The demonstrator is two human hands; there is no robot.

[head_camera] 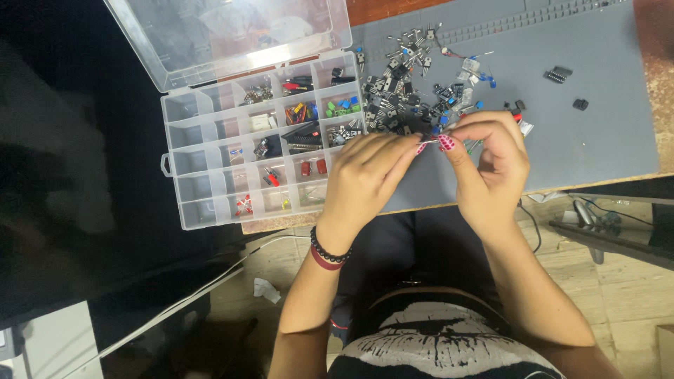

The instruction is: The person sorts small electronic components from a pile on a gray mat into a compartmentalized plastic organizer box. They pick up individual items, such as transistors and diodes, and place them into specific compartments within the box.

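My left hand (365,179) and my right hand (491,161) meet over the near edge of a grey work mat (597,133). Both pinch one small electronic component (430,140) with thin metal legs between their fingertips. Just beyond the fingers lies a scattered pile of small electronic parts (414,91), black, blue and silver. A clear plastic compartment box (210,147) with its lid (225,35) swung open stands left of my left hand; several of its cells hold sorted parts.
A few black chips (559,74) lie apart on the mat's right side. The wooden table edge (653,63) shows at right. Below are a tiled floor, a white cable (175,305) and my lap.
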